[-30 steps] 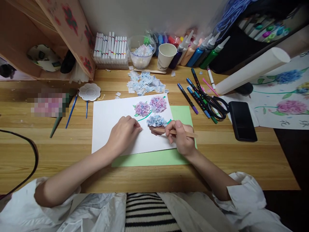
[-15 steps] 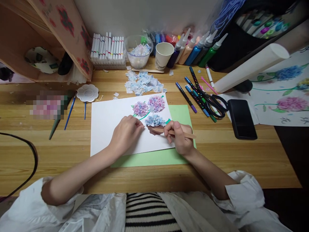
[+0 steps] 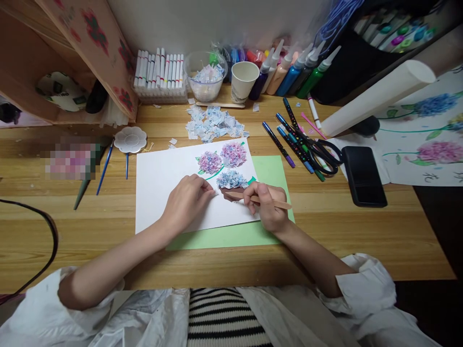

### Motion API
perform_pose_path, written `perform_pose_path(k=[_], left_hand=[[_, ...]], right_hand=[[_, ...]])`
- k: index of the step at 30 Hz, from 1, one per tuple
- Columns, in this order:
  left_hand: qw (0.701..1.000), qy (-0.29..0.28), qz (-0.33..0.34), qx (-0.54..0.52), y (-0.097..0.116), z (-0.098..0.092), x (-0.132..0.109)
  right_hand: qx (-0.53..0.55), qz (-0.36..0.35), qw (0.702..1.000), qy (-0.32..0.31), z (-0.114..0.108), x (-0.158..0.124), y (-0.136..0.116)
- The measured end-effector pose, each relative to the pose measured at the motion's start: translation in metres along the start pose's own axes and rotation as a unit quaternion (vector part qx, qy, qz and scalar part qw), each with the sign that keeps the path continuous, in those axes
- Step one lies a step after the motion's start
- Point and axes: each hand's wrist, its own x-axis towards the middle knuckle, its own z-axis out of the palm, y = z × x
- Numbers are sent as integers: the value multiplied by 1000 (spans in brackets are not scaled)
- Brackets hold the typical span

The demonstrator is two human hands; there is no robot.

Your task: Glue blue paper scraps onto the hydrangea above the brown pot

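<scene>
desk: stick in right grip

wooden stick | tilted, tip on brown patch | white sheet flat

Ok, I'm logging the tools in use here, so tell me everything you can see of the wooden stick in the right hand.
The wooden stick is thin, flat and pale tan, like plain bare craft wood. It lies nearly level, running left to right and dipping slightly to the right. The right hand pinches it around the middle like a pen. Its left end rests on a brown patch on the white sheet, just below a blue paper flower. Its right end juts out past the hand, over the green sheet.
</scene>
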Motion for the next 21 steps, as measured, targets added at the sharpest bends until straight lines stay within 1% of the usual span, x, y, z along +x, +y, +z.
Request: perform_pose_path(k=[3, 8, 16, 21], left_hand=[[999, 15, 21, -28, 4, 3, 4], [999, 26, 15, -28, 5, 9, 10], [998, 39, 20, -36, 1, 12, 12], [997, 55, 10, -60, -4, 11, 13]], right_hand=[[-6, -14, 1000, -3, 1, 0, 0], [-37, -30, 999, -17, 4, 1, 0], [-94, -107, 988, -63, 7, 6, 3], [-101, -105, 987, -61, 8, 7, 4]])
